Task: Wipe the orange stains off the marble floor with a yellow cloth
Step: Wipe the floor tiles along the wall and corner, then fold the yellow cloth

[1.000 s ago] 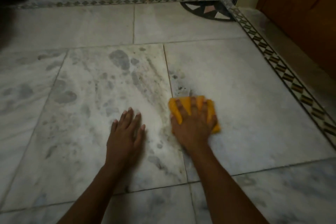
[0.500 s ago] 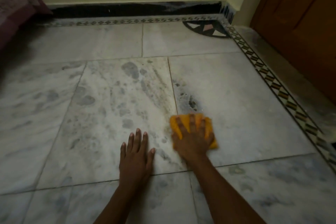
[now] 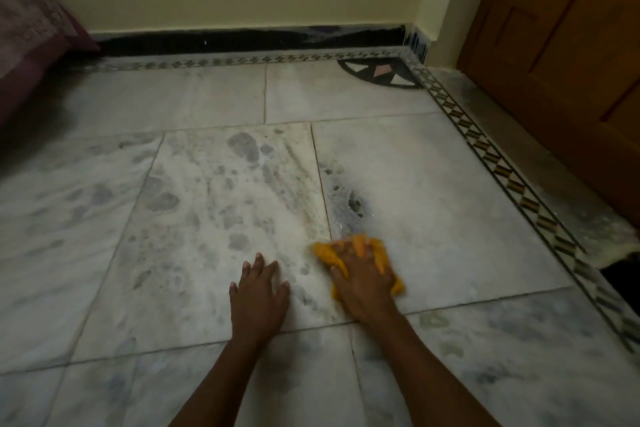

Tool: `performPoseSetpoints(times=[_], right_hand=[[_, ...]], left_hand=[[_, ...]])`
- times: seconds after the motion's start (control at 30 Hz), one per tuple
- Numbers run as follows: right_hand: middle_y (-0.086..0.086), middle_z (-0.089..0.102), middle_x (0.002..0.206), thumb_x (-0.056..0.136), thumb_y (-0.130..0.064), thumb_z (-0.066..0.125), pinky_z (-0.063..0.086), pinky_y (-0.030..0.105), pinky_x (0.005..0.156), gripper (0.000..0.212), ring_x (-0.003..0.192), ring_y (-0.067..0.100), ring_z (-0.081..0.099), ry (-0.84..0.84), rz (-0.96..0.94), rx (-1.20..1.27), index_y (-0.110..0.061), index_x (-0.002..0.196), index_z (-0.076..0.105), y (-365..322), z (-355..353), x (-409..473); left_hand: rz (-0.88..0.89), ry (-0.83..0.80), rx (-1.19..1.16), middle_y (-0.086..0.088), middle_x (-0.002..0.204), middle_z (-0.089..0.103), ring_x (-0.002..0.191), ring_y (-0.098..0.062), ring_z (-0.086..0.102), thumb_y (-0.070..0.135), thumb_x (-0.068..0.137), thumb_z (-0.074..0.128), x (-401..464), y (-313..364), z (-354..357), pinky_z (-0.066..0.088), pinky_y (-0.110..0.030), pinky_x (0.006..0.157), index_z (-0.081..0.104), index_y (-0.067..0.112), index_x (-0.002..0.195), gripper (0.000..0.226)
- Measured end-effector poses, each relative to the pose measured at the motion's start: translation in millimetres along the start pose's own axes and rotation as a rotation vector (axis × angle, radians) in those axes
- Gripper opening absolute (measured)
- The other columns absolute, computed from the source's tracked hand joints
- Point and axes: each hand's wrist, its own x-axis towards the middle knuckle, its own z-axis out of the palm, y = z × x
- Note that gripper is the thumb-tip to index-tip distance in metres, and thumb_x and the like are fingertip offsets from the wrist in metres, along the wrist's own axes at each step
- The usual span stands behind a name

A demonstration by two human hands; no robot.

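Low in the frame, right of centre, the person's right hand (image 3: 363,282) is pressing a crumpled yellow-orange cloth (image 3: 377,253) down onto the pale grey-veined marble floor (image 3: 433,191), its fingers curling into the fabric so that folds of cloth are pushing up between them and bulging out beyond the fingertips and beside the wrist. The cloth is lying just right of the thin joint line between two large slabs, directly below a dark smudged patch (image 3: 353,206) on the right-hand slab, which is sitting just above the cloth's upper edge. No clearly orange mark is showing on the marble; the light is dim, and only a faint brownish streak (image 3: 298,166) is running diagonally across the centre slab. The left hand (image 3: 259,291) is lying flat on that centre slab just left of the cloth, palm down, fingers straight and slightly spread, holding nothing and not touching the cloth. Both bare forearms are reaching up from the bottom edge. A patterned diamond border strip (image 3: 512,180) is running diagonally down the right side, with a brown wooden door (image 3: 571,45) beyond it in the upper right, a black skirting band (image 3: 242,40) under a cream wall across the top, and a maroon fabric (image 3: 31,38) hanging in the upper left.
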Motion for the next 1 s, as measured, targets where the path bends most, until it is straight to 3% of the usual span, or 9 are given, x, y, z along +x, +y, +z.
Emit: performPoseSetpoints(times=[0.07,0.13,0.2,0.27,0.43,0.57,0.7,0.87,1.0], right_hand=[[0.009,0.052,0.156,0.09,-0.066,0.032,0.033,0.046,0.121,0.065,0.15,0.025,0.038,-0.009,0.082,0.455,-0.042,0.146,0.053,-17,-11,-15],[0.018,0.064,0.141,0.1,-0.042,0.052,0.045,0.043,0.113,0.038,0.128,0.03,0.06,0.079,0.317,1.101,-0.026,0.131,0.068,-36,-32,-25],[0.02,0.073,0.125,0.102,-0.028,0.056,0.051,0.05,0.105,0.034,0.115,0.035,0.067,0.048,0.461,1.605,-0.012,0.128,0.068,-44,-47,-28],[0.017,0.079,0.104,0.102,-0.032,0.055,0.054,0.05,0.09,0.032,0.107,0.037,0.068,0.016,0.476,1.782,-0.01,0.121,0.069,-48,-64,-30],[0.019,0.078,0.105,0.102,-0.035,0.055,0.054,0.052,0.088,0.032,0.107,0.039,0.068,-0.065,0.39,1.753,-0.011,0.118,0.068,-82,-113,-11],[0.018,0.077,0.107,0.102,-0.028,0.057,0.057,0.051,0.092,0.026,0.107,0.037,0.07,-0.054,0.378,1.607,-0.008,0.114,0.069,-124,-168,32],[0.018,0.077,0.112,0.101,-0.028,0.06,0.058,0.056,0.095,0.027,0.108,0.038,0.073,-0.043,0.389,1.495,-0.009,0.118,0.07,-167,-243,46],[0.02,0.077,0.114,0.1,-0.015,0.062,0.064,0.047,0.081,0.025,0.104,0.035,0.075,-0.057,0.385,1.45,-0.004,0.121,0.07,-236,-376,20],[0.017,0.078,0.113,0.1,-0.016,0.062,0.064,0.045,0.076,0.023,0.103,0.033,0.076,-0.076,0.423,1.422,-0.007,0.12,0.071,-302,-494,-21]], left_hand=[[0.014,0.027,-0.218,-0.009,0.155,0.052,0.148,-0.027,0.042,0.042,0.1,0.056,-1,14,-15,0.03,-0.042,0.122,0.061,0.018,0.14,0.047],[-0.017,0.02,-0.465,-0.003,0.135,0.068,0.13,-0.022,0.06,0.034,0.101,0.062,0,32,-32,0.043,-0.029,0.104,0.071,0.02,0.127,0.031],[-0.062,0.005,-0.671,0.002,0.131,0.069,0.124,-0.017,0.063,0.035,0.102,0.06,-1,47,-51,0.043,-0.027,0.098,0.07,0.023,0.128,0.03],[-0.094,-0.045,-0.821,0.003,0.135,0.063,0.123,-0.016,0.058,0.043,0.103,0.057,0,61,-66,0.044,-0.034,0.101,0.062,0.025,0.137,0.039],[-0.274,-0.371,-1.149,-0.005,0.135,0.062,0.116,-0.035,0.065,0.048,0.089,0.074,20,84,-98,0.058,-0.055,0.095,0.058,0.029,0.137,0.053],[-0.351,-0.134,-1.336,-0.013,0.132,0.065,0.111,-0.035,0.068,0.037,0.08,0.087,57,113,-140,0.06,-0.06,0.087,0.057,0.019,0.137,0.067],[-0.371,0.064,-1.285,-0.01,0.129,0.065,0.111,-0.031,0.067,0.034,0.08,0.087,67,164,-217,0.061,-0.053,0.088,0.059,0.026,0.131,0.059],[-0.384,0.084,-1.27,-0.007,0.132,0.062,0.113,-0.026,0.065,0.031,0.086,0.082,28,232,-344,0.058,-0.033,0.066,0.055,0.034,0.137,0.057],[-0.38,0.067,-1.211,-0.012,0.125,0.068,0.108,-0.026,0.07,0.032,0.086,0.082,-24,284,-460,0.061,-0.03,0.062,0.055,0.036,0.137,0.058]])
